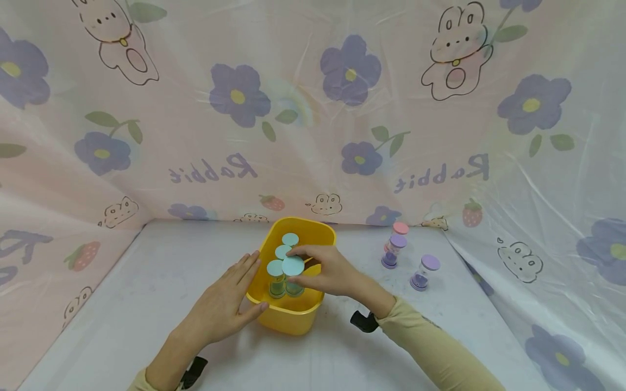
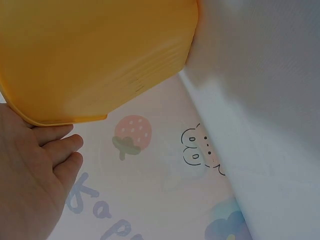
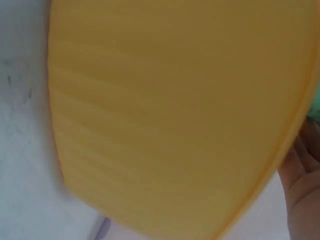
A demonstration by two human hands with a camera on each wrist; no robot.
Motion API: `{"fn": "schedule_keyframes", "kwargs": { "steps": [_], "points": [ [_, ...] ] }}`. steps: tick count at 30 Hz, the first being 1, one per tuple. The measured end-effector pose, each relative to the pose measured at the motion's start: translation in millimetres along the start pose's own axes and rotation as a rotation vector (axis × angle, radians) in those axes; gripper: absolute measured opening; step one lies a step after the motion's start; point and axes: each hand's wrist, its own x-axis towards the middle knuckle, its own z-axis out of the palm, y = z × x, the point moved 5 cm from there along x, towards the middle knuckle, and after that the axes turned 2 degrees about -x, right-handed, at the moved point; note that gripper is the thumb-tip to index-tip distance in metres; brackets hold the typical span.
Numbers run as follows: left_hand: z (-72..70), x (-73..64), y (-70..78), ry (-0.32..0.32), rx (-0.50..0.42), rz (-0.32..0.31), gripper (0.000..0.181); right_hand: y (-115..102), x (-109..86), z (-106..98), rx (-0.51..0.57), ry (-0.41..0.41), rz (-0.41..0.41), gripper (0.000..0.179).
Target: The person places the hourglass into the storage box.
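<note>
A yellow plastic bin stands on the table before me, its outer wall filling the top of the left wrist view. My right hand reaches over its right rim and grips a sand timer by its pale blue cap, thumb and fingers on either side. Green sand shows below that cap. Three more blue-capped sand timers stand inside, just left of and behind the held one. My left hand rests along the left rim with its fingers straight. In the right wrist view, the bin wall hides most of my right hand.
To the right of the bin stand two purple sand timers and a pink sand timer, the pink one partly behind a purple one. A printed curtain with flowers and rabbits encloses the back and sides of the white table.
</note>
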Motion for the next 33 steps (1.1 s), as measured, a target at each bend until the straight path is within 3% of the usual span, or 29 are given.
{"fn": "schedule_keyframes", "kwargs": {
  "steps": [6,15,24,33],
  "points": [
    [1.1,-0.3,-0.4,-0.004,0.001,-0.005,0.088,1.7,3.6,13.7,-0.049,-0.115,0.017,0.046],
    [1.2,-0.5,-0.6,-0.008,-0.001,-0.010,0.089,4.1,10.4,29.8,-0.018,-0.262,0.039,0.042],
    [-0.4,-0.2,-0.3,0.001,-0.010,-0.003,0.088,3.6,18.6,38.3,-0.004,-0.358,0.091,0.041],
    [-0.4,-0.2,-0.2,-0.006,-0.014,-0.007,0.089,3.8,27.1,49.2,-0.094,-0.429,0.102,0.044]
  ]
}}
